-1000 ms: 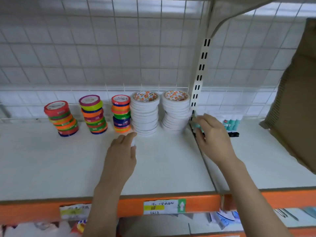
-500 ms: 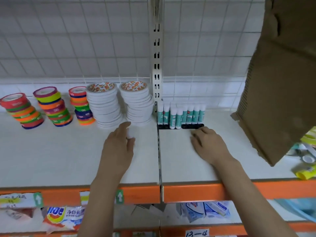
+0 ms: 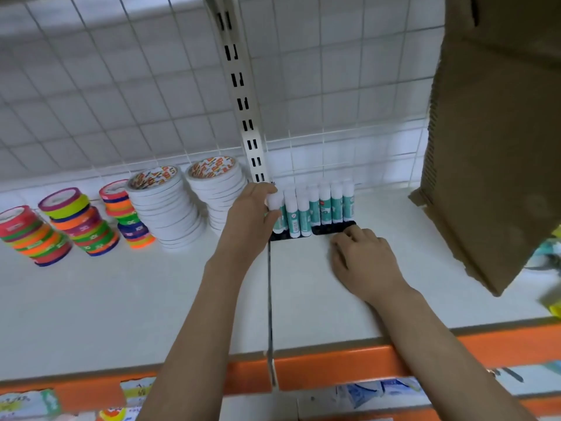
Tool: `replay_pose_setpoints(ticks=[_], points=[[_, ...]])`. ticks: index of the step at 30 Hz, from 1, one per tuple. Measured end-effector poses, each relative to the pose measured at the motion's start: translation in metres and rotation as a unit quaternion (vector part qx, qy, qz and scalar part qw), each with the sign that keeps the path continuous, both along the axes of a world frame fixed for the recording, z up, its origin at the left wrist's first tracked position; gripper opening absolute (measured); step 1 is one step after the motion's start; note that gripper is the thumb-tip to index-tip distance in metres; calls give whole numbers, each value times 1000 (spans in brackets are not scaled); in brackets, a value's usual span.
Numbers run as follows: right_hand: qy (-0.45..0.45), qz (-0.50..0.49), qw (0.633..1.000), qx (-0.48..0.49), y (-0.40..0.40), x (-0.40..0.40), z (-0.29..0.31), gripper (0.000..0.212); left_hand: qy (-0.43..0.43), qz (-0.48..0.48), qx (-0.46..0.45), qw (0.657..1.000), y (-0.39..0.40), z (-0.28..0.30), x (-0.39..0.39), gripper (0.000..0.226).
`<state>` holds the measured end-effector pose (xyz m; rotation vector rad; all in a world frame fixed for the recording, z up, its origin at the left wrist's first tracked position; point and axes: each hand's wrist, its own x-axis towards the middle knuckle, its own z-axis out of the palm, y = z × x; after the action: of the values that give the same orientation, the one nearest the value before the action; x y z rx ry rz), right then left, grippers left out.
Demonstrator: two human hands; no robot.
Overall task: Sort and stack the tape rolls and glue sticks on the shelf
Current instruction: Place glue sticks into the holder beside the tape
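White shelf (image 3: 151, 299) is holding sorted stacks; left hand (image 3: 252, 220) is pinching a glue stick (image 3: 274, 202), best seated upright, while right hand (image 3: 361, 259) is resting loosely curled, empty.

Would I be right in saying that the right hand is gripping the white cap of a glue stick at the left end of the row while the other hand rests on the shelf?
Not quite: the head view shows the left hand gripping the white cap of that glue stick at the left end of the row. It is the right hand that rests on the shelf.
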<state>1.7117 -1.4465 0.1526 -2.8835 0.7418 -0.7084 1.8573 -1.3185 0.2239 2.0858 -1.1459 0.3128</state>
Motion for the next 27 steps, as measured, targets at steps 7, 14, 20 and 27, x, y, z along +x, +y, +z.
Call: replay_pose_setpoints(ticks=[7, 14, 20, 27], points=[[-5, -12, 1000, -7, 2, 1, 2, 37, 0, 1, 12, 1000, -14, -14, 8, 29], [8, -13, 1000, 5, 3, 0, 2, 37, -175, 74, 35, 981, -13, -29, 7, 35], [15, -15, 1000, 12, 3, 0, 2, 29, -169, 73, 96, 978, -8, -37, 4, 53], [14, -1, 1000, 27, 4, -1, 5, 11, -155, 66, 165, 972, -4, -28, -4, 59]])
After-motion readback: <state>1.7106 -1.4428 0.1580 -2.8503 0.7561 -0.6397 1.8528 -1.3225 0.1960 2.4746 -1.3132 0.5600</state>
